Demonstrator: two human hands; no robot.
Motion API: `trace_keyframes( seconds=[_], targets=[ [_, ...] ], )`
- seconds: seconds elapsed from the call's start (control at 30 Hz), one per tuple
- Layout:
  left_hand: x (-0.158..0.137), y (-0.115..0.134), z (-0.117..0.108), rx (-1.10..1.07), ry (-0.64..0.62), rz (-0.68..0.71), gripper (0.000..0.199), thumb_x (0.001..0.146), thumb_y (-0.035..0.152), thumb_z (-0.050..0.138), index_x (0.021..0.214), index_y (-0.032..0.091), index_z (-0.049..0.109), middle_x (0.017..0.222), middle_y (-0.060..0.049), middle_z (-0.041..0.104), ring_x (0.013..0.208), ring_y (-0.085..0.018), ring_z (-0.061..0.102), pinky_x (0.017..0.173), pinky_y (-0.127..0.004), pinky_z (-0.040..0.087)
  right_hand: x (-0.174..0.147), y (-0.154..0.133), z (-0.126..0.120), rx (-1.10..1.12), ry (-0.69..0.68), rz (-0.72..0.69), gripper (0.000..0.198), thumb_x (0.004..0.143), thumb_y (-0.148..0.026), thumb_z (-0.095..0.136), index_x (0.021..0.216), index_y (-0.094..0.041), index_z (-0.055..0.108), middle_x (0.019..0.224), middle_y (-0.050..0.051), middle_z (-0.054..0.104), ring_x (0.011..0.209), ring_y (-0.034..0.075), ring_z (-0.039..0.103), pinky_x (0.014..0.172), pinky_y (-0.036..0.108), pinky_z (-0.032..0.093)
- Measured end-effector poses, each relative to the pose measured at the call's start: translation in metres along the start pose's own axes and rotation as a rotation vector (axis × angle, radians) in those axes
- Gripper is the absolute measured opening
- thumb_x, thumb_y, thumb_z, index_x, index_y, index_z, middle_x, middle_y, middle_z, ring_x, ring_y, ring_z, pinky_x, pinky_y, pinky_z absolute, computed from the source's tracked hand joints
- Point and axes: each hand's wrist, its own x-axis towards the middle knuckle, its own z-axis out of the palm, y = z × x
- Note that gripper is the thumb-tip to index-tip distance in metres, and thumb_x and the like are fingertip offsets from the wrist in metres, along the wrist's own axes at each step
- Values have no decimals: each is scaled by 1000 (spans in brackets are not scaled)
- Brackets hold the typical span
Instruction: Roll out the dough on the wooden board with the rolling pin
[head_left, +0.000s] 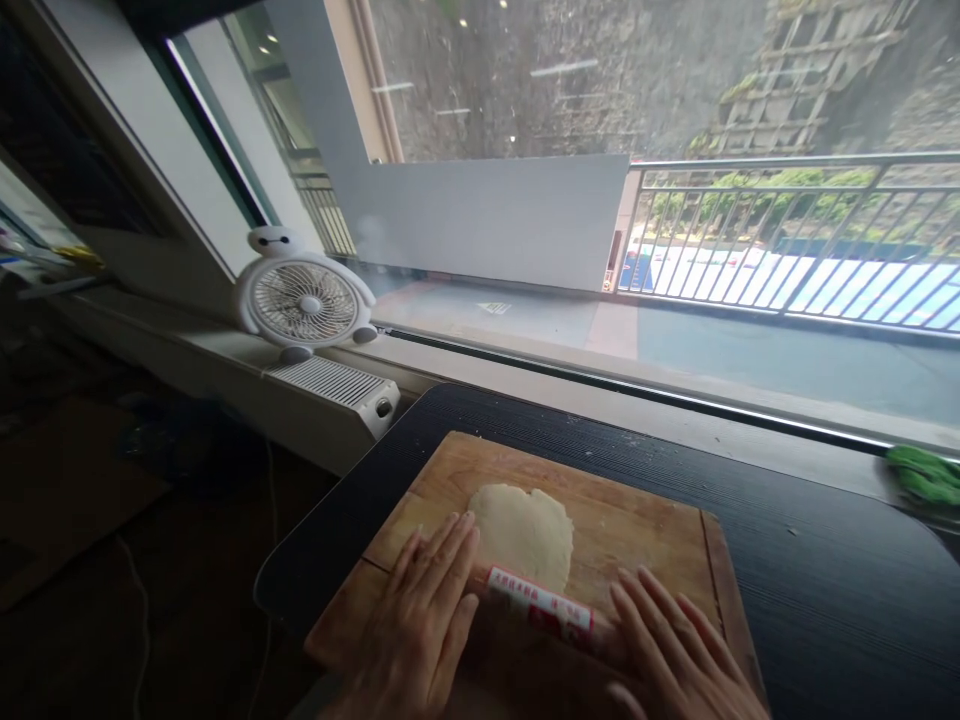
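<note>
A rolling pin (539, 606) with a white and red printed label lies across the near part of a wooden cutting board (645, 535). My left hand (418, 612) rests over the pin's left end, palm down, fingers stretched out flat. Over the right end lies my right hand (673, 640), its fingers straight and slightly apart. Both ends of the pin are covered by the hands. Just beyond it, a flattened sheet of pale dough (525, 530) with an uneven rim spreads on the board, its near edge meeting the pin.
The board sits on a black table (814, 600) beside a large window. Left of the table, a white fan (307, 303) stands on the sill by a vented white box (330, 380). A green cloth (926, 474) is at the far right. Small crumbs dot the tabletop.
</note>
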Motion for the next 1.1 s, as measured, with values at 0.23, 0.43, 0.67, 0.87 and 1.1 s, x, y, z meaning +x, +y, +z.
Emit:
trace_keyframes(
  seconds=[0.23,0.43,0.67,0.87,1.1],
  targets=[
    [94,-7,5,-17,90,-86,45,93,30,35,132,9,44,138,-13,43,134,-26,30,111,-53,19,95,53,32,118,-327,306,43,94,-41,27,123,-23,54,135,8,47,132,26,31,104,48,29],
    [54,10,-5,-58,109,13,43,91,26,38,131,12,47,135,-12,49,131,-27,35,111,-54,15,93,48,34,130,-332,349,46,95,-42,25,129,-20,48,140,8,41,135,24,24,106,45,26],
    [-11,23,-7,-129,143,51,46,88,21,42,134,18,42,125,-6,58,119,-21,49,113,-48,10,10,16,3,97,-301,133,64,89,-45,42,142,-13,25,146,7,31,137,22,19,109,39,23],
    [19,-1,-2,-77,155,13,43,86,32,50,128,26,49,123,-3,59,120,-28,46,110,-56,10,112,20,32,268,-358,376,48,94,-46,24,131,-22,43,143,7,37,136,24,19,108,48,19],
    [37,-24,3,-107,109,-99,31,89,35,41,111,25,61,106,-4,64,103,-26,56,102,-56,23,178,21,60,383,-357,398,53,92,-54,25,128,-20,44,138,9,41,133,24,24,104,44,24]
  ],
)
